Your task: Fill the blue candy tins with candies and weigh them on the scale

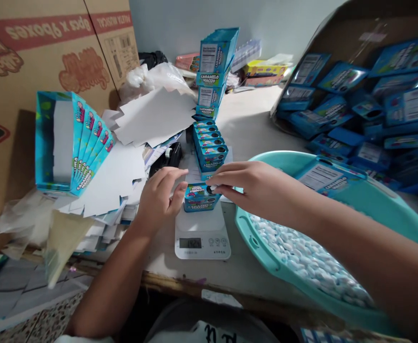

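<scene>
Frame centre | right hand [246, 181] seemingly pinching white sweet [213, 188] at blue box [198, 204] | left hand [158, 197] loosely spread — best not press the scale [203, 226]

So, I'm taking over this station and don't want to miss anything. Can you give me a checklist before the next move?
1. Small box on the scale: ok, it rests on the platform.
2. Right hand clear of the box: not ok, its fingers are at the opening.
3. Left hand off the box: cannot tell, it is very close.
4. Exact weight on the display: cannot tell, digits unclear.
5. Candies in the tub: ok, a large pile.
</scene>
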Motion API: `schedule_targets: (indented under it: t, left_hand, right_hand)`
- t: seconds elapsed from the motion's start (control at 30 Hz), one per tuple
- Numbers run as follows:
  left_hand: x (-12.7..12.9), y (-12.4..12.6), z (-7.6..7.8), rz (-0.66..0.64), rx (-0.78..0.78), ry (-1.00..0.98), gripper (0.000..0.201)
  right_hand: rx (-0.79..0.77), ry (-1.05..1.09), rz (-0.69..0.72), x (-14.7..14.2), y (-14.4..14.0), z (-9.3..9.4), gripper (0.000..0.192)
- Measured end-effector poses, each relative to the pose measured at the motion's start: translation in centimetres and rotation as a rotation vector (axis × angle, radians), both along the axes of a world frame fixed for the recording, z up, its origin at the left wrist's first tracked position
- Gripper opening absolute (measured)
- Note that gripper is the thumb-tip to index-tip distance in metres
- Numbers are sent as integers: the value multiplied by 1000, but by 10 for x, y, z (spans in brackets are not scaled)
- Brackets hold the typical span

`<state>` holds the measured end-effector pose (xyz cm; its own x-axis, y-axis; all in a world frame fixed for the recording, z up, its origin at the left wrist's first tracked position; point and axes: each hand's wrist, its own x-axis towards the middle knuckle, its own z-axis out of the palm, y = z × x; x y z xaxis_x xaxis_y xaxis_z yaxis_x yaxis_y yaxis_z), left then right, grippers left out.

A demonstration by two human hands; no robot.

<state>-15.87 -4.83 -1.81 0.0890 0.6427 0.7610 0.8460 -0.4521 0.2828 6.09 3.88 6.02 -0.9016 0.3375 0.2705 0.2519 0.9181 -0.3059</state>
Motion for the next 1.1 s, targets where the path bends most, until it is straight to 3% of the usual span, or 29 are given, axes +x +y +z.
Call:
schedule_targets:
  t: [0.3, 0.73, 1.1]
  left_hand:
    - [1, 0, -1, -4, -25, -22, 25]
    - [1, -1, 0, 13, -31, -27, 24]
    - [6, 0, -3, -118, -86, -72, 31]
  right_hand:
    - [-11, 20, 99, 1, 8, -10, 34]
    - [75, -28, -14, 3, 1, 7, 33]
    - [241, -130, 145, 0, 7, -10, 43]
